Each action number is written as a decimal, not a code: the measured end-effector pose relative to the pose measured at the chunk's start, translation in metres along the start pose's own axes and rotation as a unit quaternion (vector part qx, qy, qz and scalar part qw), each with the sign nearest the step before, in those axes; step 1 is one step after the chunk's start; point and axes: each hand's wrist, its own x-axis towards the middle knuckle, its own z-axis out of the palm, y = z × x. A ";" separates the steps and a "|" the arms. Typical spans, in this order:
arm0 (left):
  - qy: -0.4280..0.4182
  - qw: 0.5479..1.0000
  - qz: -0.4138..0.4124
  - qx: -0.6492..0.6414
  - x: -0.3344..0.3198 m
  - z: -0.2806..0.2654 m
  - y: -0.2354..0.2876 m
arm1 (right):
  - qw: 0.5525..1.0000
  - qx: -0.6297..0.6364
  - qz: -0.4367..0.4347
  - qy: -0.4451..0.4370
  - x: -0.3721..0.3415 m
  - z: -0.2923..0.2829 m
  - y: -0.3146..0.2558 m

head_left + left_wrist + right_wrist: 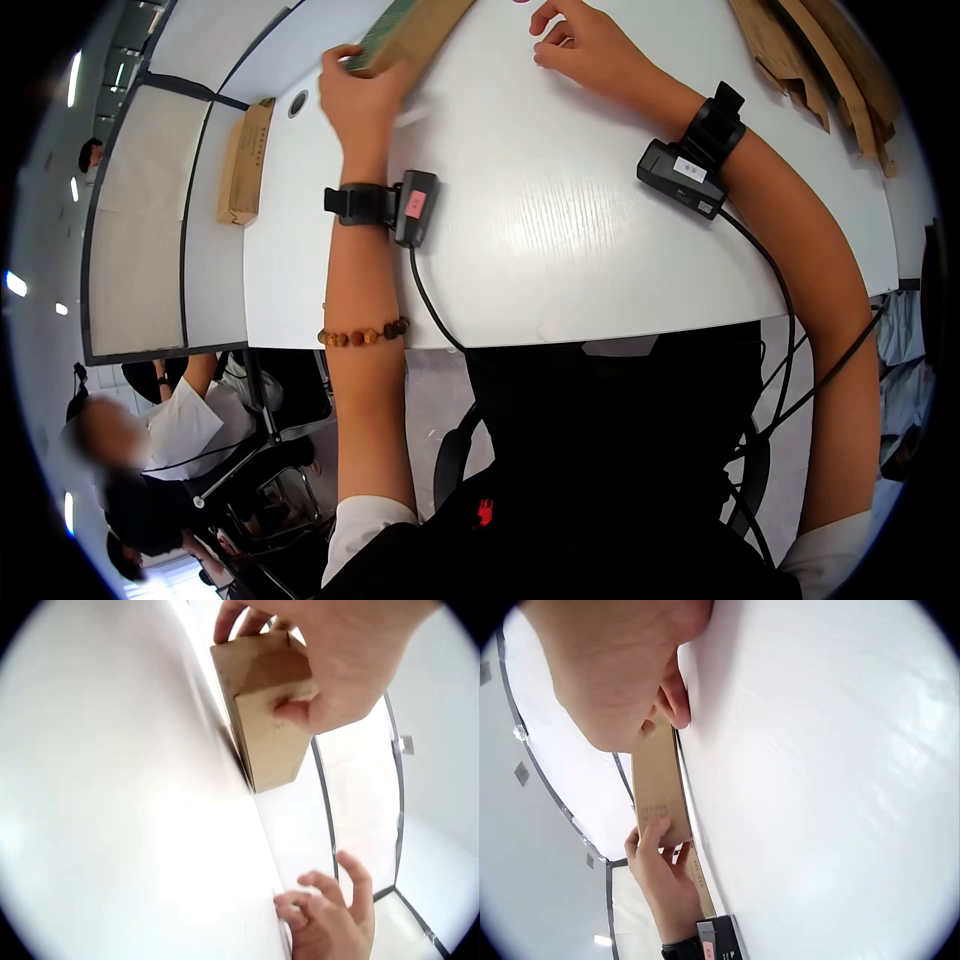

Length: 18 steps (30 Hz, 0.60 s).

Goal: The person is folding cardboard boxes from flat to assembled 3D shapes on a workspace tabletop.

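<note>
A long brown cardboard box (pixel 428 38) with a green face lies at the far side of the white table (pixel 520 230). My left hand (pixel 360 105) grips its near end, thumb on one side and fingers on the other. The left wrist view shows that thumb pressed to a side of the box (pixel 271 742). To the right, apart from the box in the head view, my right hand (pixel 592 52) hovers with loosely bent fingers and holds nothing. In the right wrist view its palm (pixel 622 675) hides the far part of the box (pixel 660 776).
A second cardboard box (pixel 243 165) stands against the left partition (pixel 140 220), near a round cable hole (pixel 298 103). Flattened cardboard pieces (pixel 835 80) lie at the right. Cables (pixel 775 270) trail from both wrist cameras. Another person (pixel 190 425) sits beyond the partition.
</note>
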 end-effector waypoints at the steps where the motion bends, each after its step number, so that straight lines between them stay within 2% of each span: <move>1: 0.030 0.999 -0.006 -0.022 0.005 -0.010 -0.010 | 1.000 -0.004 0.007 0.004 -0.001 0.000 -0.001; 4: 0.154 0.988 0.010 -0.015 0.017 -0.042 -0.033 | 1.000 -0.001 0.016 0.012 -0.002 -0.005 -0.005; 7: 0.198 0.980 0.029 0.016 0.021 -0.097 -0.061 | 1.000 0.010 0.021 0.016 -0.001 -0.001 -0.007; 9: 0.240 0.947 -0.018 0.210 0.027 -0.142 -0.074 | 1.000 0.004 0.013 0.019 0.001 0.000 -0.007; 12: 0.251 0.908 -0.077 0.326 0.025 -0.190 -0.091 | 1.000 -0.006 -0.001 0.025 0.001 0.003 -0.007; 15: 0.182 0.830 -0.120 0.513 0.020 -0.216 -0.140 | 1.000 -0.001 -0.004 0.023 0.000 0.005 -0.010; 18: 0.194 0.881 -0.200 0.381 0.015 -0.219 -0.145 | 1.000 -0.013 0.002 0.007 0.001 0.003 -0.019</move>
